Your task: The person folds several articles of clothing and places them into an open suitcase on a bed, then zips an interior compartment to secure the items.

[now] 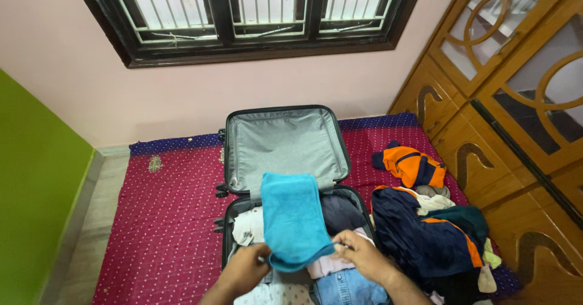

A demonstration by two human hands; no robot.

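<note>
Two hands grip a folded blue towel (293, 223) by its near edge, over an open suitcase (282, 141). At the towel's 7 o'clock corner, the left hand (244, 271) pinches the cloth between thumb and fingers; at 5 o'clock, the right hand (362, 255) is closed on the other corner. Laid flat, the towel runs toward 12 o'clock across the packed half of the suitcase, touching white, dark and pink clothes and, at 6 o'clock, jeans (347, 287). Beyond it at 12 o'clock the grey-lined lid lies open. A heap of clothes (428, 232), navy, orange and green, sits at 3 o'clock beside the suitcase, all on a maroon mat (170, 220).
</note>
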